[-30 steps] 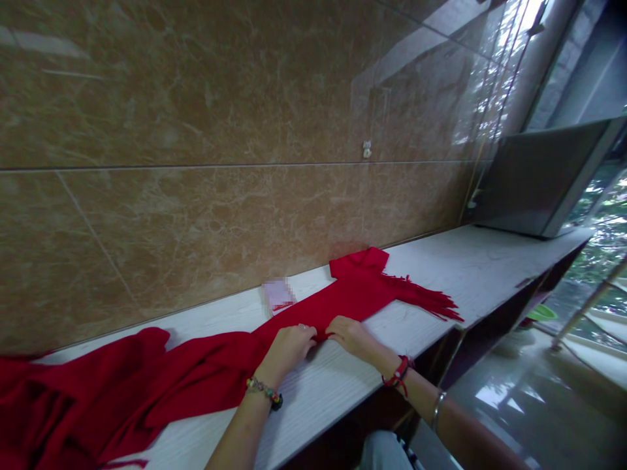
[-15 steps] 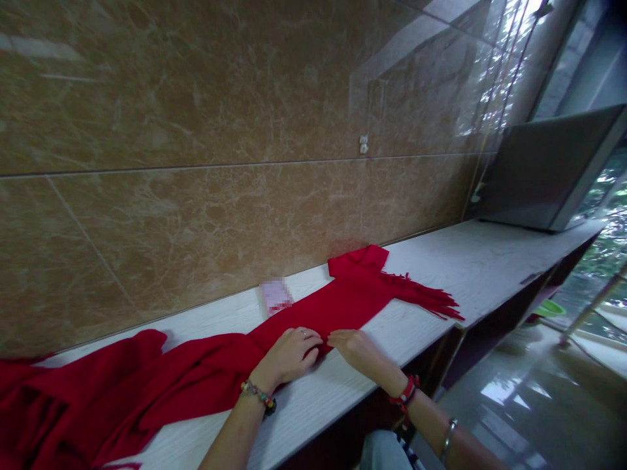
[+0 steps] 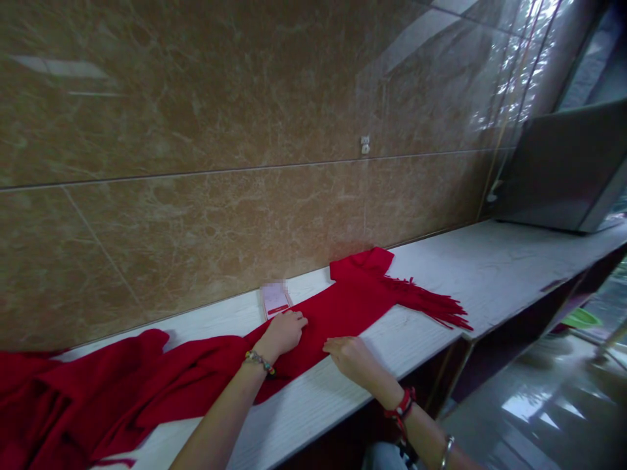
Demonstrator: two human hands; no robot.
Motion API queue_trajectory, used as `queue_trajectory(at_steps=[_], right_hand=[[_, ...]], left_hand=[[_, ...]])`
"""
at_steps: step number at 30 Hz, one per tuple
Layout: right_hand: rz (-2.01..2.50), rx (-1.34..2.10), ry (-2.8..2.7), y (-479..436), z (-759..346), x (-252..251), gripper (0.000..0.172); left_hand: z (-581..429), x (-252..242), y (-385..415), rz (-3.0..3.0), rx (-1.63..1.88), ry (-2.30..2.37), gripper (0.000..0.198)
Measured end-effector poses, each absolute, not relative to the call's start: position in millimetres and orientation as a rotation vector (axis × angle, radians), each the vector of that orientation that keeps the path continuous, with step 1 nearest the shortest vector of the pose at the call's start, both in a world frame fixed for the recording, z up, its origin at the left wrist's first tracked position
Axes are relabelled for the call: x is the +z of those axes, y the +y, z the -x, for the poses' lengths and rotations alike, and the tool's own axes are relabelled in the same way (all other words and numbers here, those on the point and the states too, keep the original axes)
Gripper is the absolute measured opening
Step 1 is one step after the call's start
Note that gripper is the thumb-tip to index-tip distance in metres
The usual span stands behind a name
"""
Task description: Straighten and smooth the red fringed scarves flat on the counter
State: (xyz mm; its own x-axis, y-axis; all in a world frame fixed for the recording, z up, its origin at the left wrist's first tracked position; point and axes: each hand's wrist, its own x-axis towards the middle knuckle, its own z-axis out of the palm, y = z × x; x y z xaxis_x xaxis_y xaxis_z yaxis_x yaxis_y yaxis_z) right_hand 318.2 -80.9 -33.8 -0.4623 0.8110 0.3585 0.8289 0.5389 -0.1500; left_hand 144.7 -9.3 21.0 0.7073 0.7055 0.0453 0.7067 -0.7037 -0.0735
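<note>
A soft, matte red scarf (image 3: 360,303) runs along the pale wood-grained desk (image 3: 455,261) — bunched at left, flattened at centre, ending in stringy fringe (image 3: 435,305). The left hand (image 3: 283,331) rests half-curled on it; the right hand (image 3: 350,358) bends at its near edge — grip unclear for both. A small flat packet (image 3: 275,301) sits just behind; glossy marbled tiles (image 3: 235,228) back everything, and a boxy grey appliance (image 3: 553,173) occupies the far right.

Matt cloth scarf (image 3: 206,365), glossy wall tiles (image 3: 235,228)
</note>
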Motion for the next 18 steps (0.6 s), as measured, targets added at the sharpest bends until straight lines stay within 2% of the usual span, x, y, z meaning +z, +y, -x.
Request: queue_trajectory(at_steps=[12, 18], right_hand=[[1.359, -0.039, -2.385, -81.5, -317.9, -32.0, 0.028], [1.385, -0.006, -2.363, -82.4, -317.2, -29.1, 0.029]], left_hand=[[-153.9, 11.9, -14.0, 2.736, -0.006, -1.359, 0.037], [-165.1, 10.1, -8.9, 2.687, -0.019, -1.476, 0.034]])
